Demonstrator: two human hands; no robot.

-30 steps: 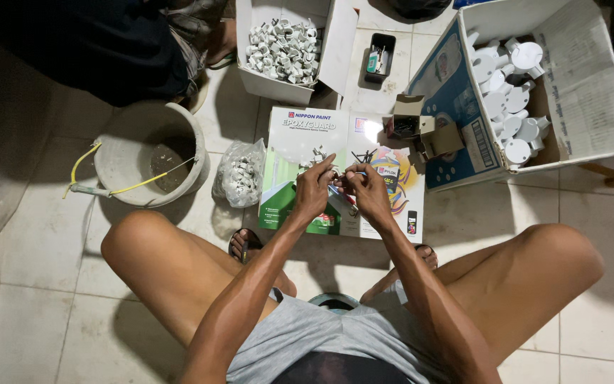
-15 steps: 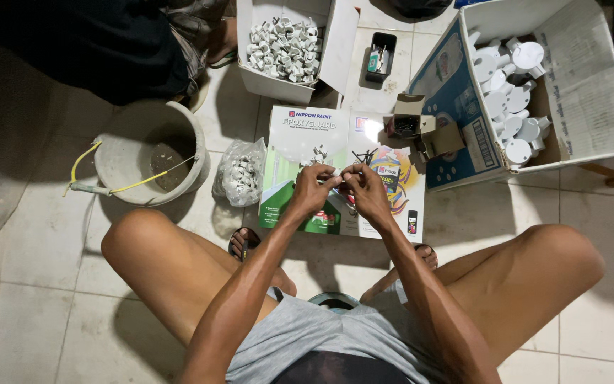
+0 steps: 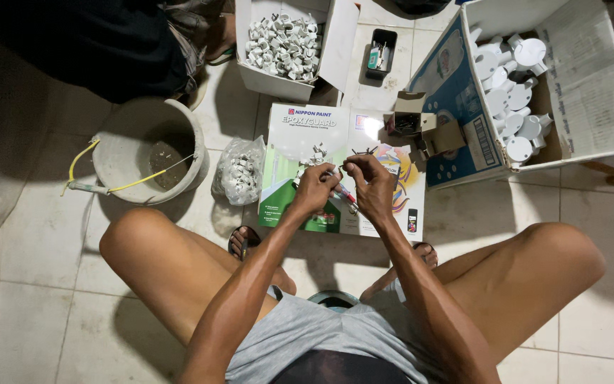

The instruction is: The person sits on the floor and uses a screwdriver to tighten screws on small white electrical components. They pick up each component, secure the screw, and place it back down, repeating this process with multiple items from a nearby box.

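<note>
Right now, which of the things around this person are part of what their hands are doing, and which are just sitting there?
In use:
- left hand and right hand, pinching a small white part
- red-handled tool between the hands
- loose white parts on the printed cardboard sheet

Lying about:
- grey bucket
- plastic bag of small parts
- box of white fittings
- large carton of round white pieces
- small black tray

Two hands work at the centre, the left hand [image 3: 315, 186] and the right hand [image 3: 372, 186]. Three cardboard boxes sit from 12 to 2 o'clock: one of small white pieces [image 3: 287, 43], a tiny open one [image 3: 412, 122], and a large one of white fittings [image 3: 577, 78]. One bucket [image 3: 143, 153] stands at 9 o'clock, with one plastic bag [image 3: 239, 171] and one small black tray [image 3: 381, 53].
</note>
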